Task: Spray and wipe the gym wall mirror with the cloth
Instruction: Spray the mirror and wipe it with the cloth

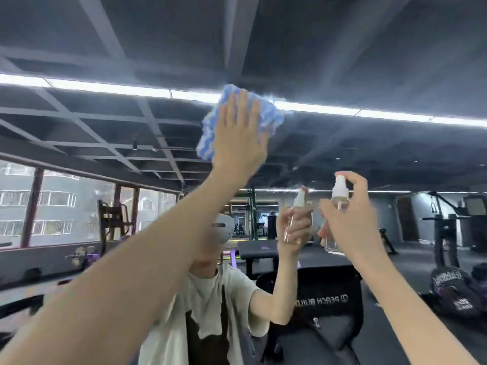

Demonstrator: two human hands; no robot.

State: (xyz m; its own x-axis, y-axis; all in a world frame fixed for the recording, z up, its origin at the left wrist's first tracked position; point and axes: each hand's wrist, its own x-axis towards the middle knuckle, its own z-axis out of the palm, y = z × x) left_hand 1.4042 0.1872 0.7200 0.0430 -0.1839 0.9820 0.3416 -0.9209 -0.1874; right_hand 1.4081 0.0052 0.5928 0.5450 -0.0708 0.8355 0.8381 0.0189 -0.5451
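The wall mirror (369,143) fills the view ahead and reflects the gym. My left hand (238,133) is raised high, palm flat, pressing a folded blue-and-white striped cloth (266,119) against the glass near its top edge. My right hand (350,217) holds a small clear spray bottle (340,198) with a white nozzle upright, a finger over the nozzle top, close to the mirror at head height. The reflection of that hand and bottle (299,206) sits just left of it.
The mirror shows a person in a pale shirt (210,299), a black bench (329,299) with mirrored lettering, gym machines (445,233) at the right, windows (52,206) at the left and a light strip (105,88) along the ceiling line.
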